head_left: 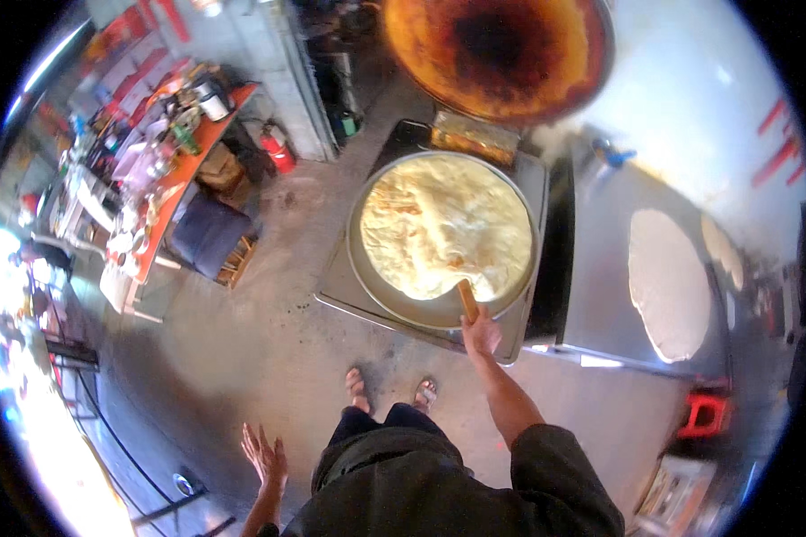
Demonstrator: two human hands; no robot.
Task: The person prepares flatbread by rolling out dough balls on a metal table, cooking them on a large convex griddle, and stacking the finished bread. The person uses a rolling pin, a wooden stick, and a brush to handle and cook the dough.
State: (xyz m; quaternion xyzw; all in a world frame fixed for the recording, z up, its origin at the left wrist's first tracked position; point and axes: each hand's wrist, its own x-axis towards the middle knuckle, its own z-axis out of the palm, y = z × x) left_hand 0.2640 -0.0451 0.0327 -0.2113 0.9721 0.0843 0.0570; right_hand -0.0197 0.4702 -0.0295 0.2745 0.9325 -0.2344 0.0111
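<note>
A large flatbread (436,228), pale with browned patches, lies in a wide round metal pan (383,305) in front of me. My right hand (481,335) is closed around a flat wooden stick (469,301) at the pan's near rim. The stick's far end meets the bread's near edge, which is lifted and folded there; its tip is hidden. My left hand (264,454) hangs away from the pan at lower left, fingers apart, holding nothing. Above the pan's far side is a big round lid (544,87), its underside stained orange and dark.
To the right, a metal worktop (598,268) bears a rolled sheet of dough (668,288) and a blue-handled tool (614,156). A red stool (705,415) stands at lower right. At left are a cluttered orange table (205,158), a cushioned seat (211,231) and a fire extinguisher (279,151).
</note>
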